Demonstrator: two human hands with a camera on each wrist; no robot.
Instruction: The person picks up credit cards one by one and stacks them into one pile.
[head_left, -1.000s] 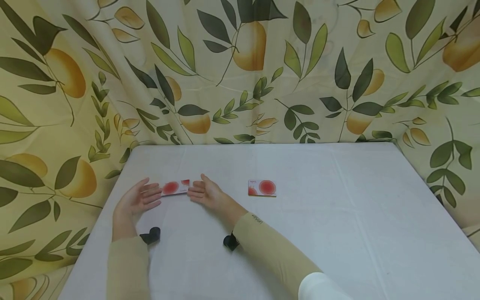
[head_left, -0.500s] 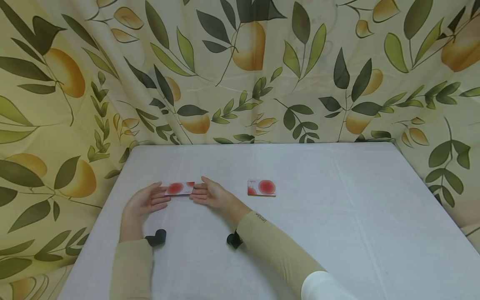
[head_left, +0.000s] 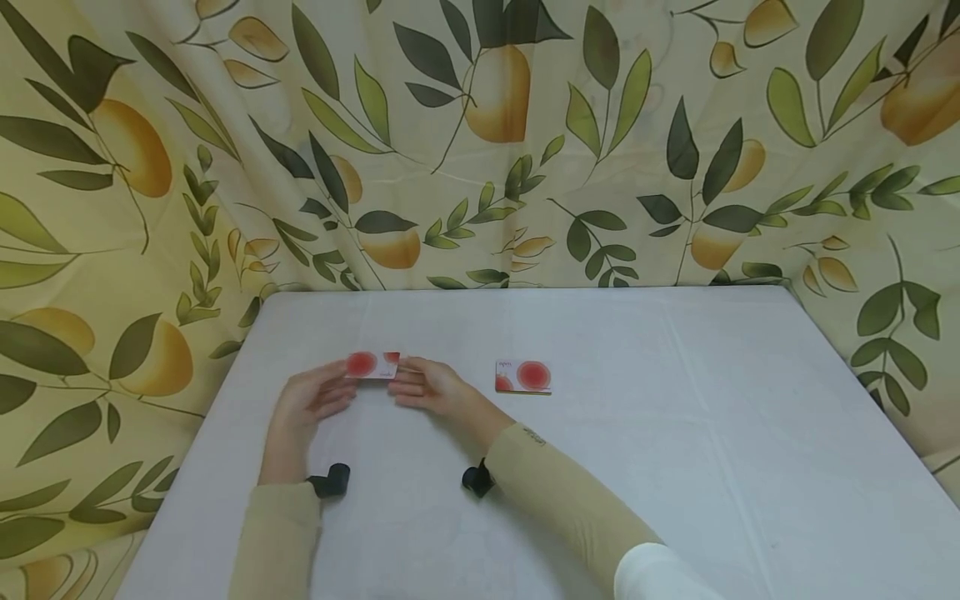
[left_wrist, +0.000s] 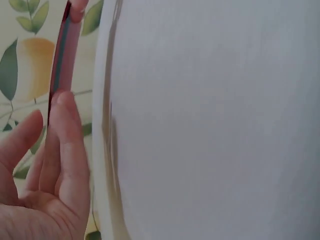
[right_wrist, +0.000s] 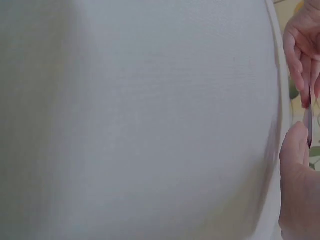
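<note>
A thin white card (head_left: 372,365) with red circles is carried between both hands above the table. My left hand (head_left: 309,398) supports its left end on nearly straight fingers. In the left wrist view the left thumb (left_wrist: 27,134) stands apart from the card, which is seen edge-on. At the card's right end, my right hand (head_left: 435,388) has extended fingers against it, partly hidden by the card. The right wrist view shows both hands facing each other at its right edge, with the card (right_wrist: 308,122) between their fingers.
A similar red-and-white card or flat pack (head_left: 523,376) lies on the white-covered table (head_left: 660,433), right of the hands. A curtain (head_left: 465,208) with fruit and leaf print hangs behind the table. Black wrist-worn cameras (head_left: 330,481) sit on both wrists.
Both hands have carried the card to the right and, in the last half second, slightly up in the head view. The left hand moved more than the right. The other card has stayed put.
</note>
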